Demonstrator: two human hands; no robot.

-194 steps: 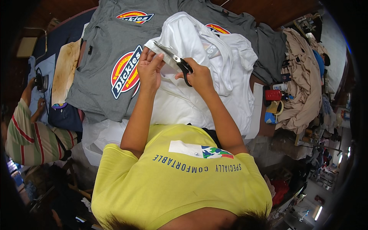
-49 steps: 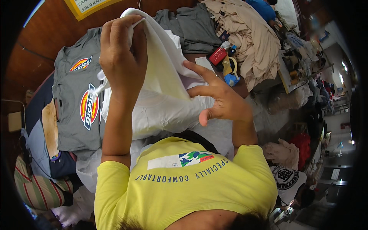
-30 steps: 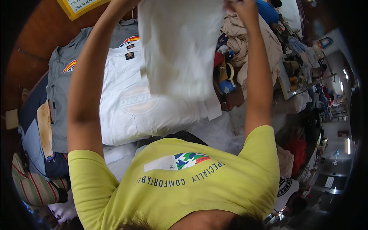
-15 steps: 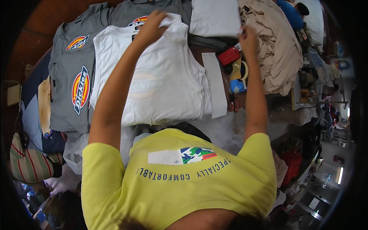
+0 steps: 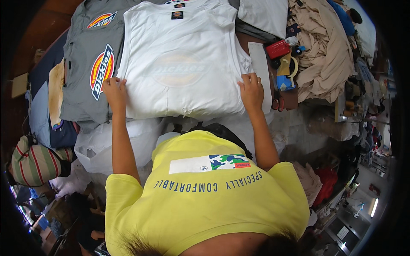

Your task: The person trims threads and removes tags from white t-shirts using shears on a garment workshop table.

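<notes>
White shirt: laid flat at the middle of the work area, neck end far, hem near, between both hands.
Left arm: reaching forward almost straight from the near side.
Left hand: at the shirt's near left edge, back up, fingers bent and pointing far, thumb by the edge; cannot tell whether it pinches the cloth.
Right arm: reaching forward, leaning slightly left toward its far end.
Right hand: at the near right edge, fingers curled, thumb toward the shirt; whether it grips cloth cannot be told.
Left side: grey shirt, just beside the white one.
Right side: scissors, near the tape roll.
</notes>
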